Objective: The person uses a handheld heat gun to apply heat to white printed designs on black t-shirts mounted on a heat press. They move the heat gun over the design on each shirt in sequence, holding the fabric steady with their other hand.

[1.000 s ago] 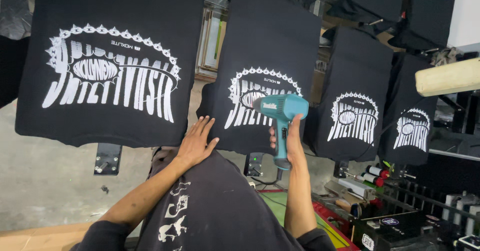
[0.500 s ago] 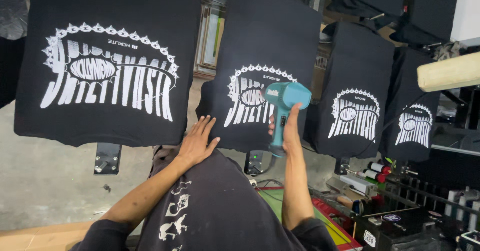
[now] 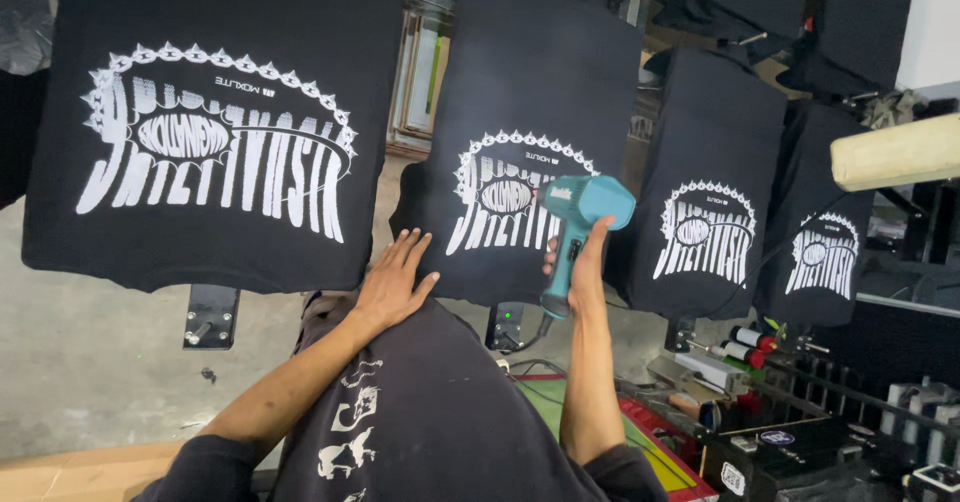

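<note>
While right hand (image 3: 583, 262) grips heat gun (image 3: 578, 224) — left hand (image 3: 393, 280) flat on black shirt (image 3: 530, 132)

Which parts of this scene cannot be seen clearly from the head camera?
- Nozzle of the teal heat gun: faces away.
- Right hand: its fingers wrap behind the handle.
- Platen under the middle shirt: covered by cloth.
- Far-left shirt: cut off by the top edge.
- Left hand: palm hidden against fabric.
</note>
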